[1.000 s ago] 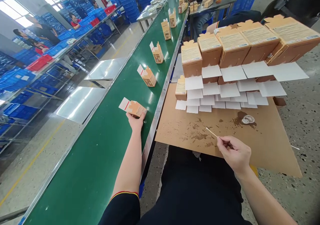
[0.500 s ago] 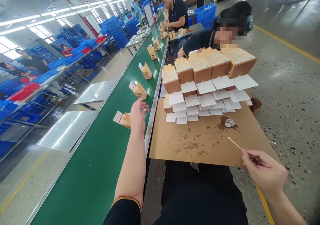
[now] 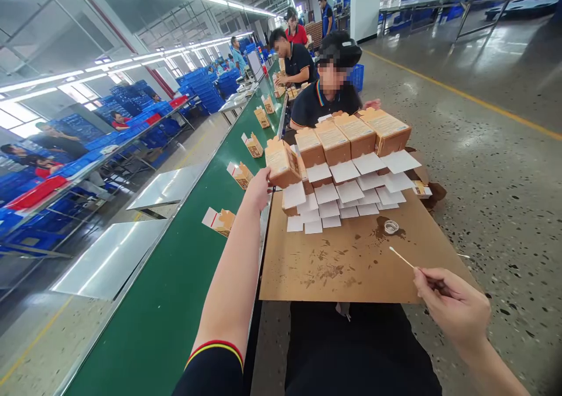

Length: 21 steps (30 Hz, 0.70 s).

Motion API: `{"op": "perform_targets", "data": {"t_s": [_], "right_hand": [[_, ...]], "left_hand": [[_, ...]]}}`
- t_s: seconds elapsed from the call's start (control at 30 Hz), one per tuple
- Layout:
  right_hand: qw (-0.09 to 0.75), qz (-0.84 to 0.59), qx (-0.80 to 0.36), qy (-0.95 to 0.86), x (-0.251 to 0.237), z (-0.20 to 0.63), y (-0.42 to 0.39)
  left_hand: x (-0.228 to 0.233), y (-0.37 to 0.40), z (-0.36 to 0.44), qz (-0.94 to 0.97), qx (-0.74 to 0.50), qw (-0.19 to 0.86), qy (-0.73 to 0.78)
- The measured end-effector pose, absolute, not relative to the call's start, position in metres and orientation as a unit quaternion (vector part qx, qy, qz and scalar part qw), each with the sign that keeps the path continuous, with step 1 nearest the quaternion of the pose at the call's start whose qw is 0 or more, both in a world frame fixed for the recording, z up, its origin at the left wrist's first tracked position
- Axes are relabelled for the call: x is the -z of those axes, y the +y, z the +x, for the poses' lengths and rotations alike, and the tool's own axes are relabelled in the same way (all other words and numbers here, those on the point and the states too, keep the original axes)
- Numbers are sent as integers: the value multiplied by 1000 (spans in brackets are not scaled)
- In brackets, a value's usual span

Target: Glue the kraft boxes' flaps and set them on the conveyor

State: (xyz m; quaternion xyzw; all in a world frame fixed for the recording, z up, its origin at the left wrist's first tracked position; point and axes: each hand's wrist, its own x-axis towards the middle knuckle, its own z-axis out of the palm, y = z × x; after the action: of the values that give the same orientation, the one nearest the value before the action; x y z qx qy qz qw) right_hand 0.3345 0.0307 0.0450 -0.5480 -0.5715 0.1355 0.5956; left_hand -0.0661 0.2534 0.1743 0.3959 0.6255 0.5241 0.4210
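- My left grip (image 3: 258, 188) clamped on tilted box (image 3: 280, 163), left edge of worktop (image 3: 287, 267); I'd ease it clear of other boxes (image 3: 336, 145).
- Right grip (image 3: 456, 303) pinches swab (image 3: 403, 258), near right corner; keep flaps (image 3: 326, 193) dry.

right forearm (image 3: 496, 358) cropped, nearest belt box (image 3: 225, 222) partly behind left forearm (image 3: 232, 284)

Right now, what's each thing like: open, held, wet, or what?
Left hand: holding a tilted box
Right hand: pinching a cotton swab
Stacked boxes: layered, white flaps sticking out
Belt boxes: upright, flaps open
Clear dish: uncovered, contents unclear
Cardboard: flat, dark wet-looking spots
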Motion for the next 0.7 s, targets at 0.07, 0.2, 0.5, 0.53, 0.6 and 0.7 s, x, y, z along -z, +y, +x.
{"op": "perform_targets", "data": {"t_s": [0.07, 0.2, 0.5, 0.53, 0.6, 0.7], "right_hand": [[589, -552, -133, -575, -45, 335, 35], [584, -539, -133, -593, -49, 331, 45], [577, -564, -129, -576, -55, 326, 48], [578, -564, -129, -575, -54, 328, 49], [573, -572, -120, -574, -53, 336, 53], [527, -619, -93, -575, -54, 353, 67]], "left_hand": [[-169, 240, -73, 393, -536, 442, 602], [-160, 223, -61, 344, -558, 520, 548], [-114, 167, -58, 233, -587, 559, 538], [-102, 151, -59, 219, -587, 561, 541], [-74, 113, -58, 207, -574, 589, 530], [-36, 51, -50, 201, -550, 648, 487]]}}
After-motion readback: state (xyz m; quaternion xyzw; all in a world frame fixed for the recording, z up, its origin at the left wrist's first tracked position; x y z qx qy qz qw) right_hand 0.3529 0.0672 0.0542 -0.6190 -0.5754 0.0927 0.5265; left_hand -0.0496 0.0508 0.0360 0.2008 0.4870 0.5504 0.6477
